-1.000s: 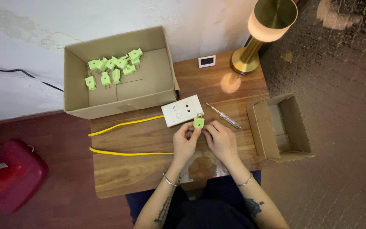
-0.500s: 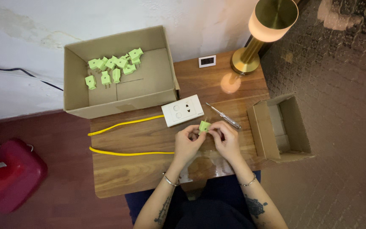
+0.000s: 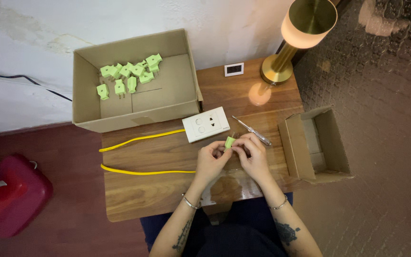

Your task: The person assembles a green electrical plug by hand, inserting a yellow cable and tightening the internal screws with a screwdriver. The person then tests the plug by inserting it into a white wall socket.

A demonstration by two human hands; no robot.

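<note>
The left hand [image 3: 211, 161] and right hand [image 3: 252, 154] together pinch a green plug [image 3: 229, 142] between their fingertips, above the tabletop [image 3: 167, 190]. Just beyond lie a white socket [image 3: 206, 124] and a screwdriver [image 3: 252, 130]; a yellow cable [image 3: 143, 172] runs leftward.

Glossy wooden table [image 3: 134, 190], matt cardboard box [image 3: 86, 114], green plastic plug [image 3: 229, 142], brass lamp [image 3: 281, 71].

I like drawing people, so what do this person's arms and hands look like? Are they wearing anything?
Both arms are bare, with no sleeves or gloves. The left hand has a thin bracelet at the wrist, and so does the right hand. Each forearm carries a dark tattoo.
</note>
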